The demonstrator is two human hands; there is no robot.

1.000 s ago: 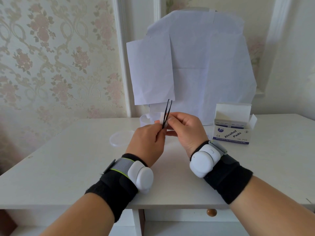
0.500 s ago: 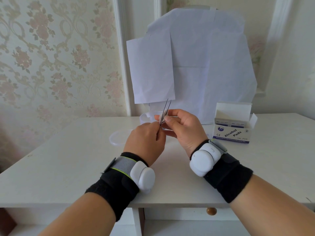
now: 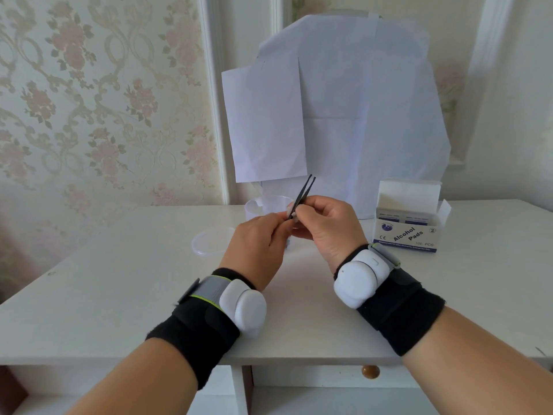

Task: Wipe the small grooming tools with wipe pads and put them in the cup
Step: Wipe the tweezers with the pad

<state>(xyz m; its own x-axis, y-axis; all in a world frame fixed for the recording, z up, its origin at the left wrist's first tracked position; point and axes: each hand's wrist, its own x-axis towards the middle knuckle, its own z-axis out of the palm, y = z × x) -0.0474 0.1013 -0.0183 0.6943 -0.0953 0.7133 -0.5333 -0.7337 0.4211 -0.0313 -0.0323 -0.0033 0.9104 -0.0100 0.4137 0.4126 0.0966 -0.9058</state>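
Both hands are raised together above the middle of the white table (image 3: 119, 283), working on a pair of black tweezers (image 3: 302, 195) whose two slim tips point up and slightly right, a little apart from each other. The left hand (image 3: 258, 250) is closed, its fingertips pinching the lower end of the tweezers. The right hand (image 3: 326, 224) is closed too, thumb and forefinger pressed around the shaft just above the left fingers; a small pale scrap shows between them, most likely a wipe pad (image 3: 291, 211), though it is too hidden to be sure. This looks like the wiping step for this tool, with the pad being worked along the metal. Just behind the hands stands a clear plastic cup (image 3: 254, 206), partly hidden, and its round lid (image 3: 211, 242) lies flat on the table to the left of the hands. An opened box of alcohol pads (image 3: 408, 227) sits to the right, well clear of the hands. No other grooming tools can be seen. Once the tweezers are clean up to the tips, the next move would call for the right hand to let go with the pad and the left to carry the tweezers the short way back and lower them into the cup.
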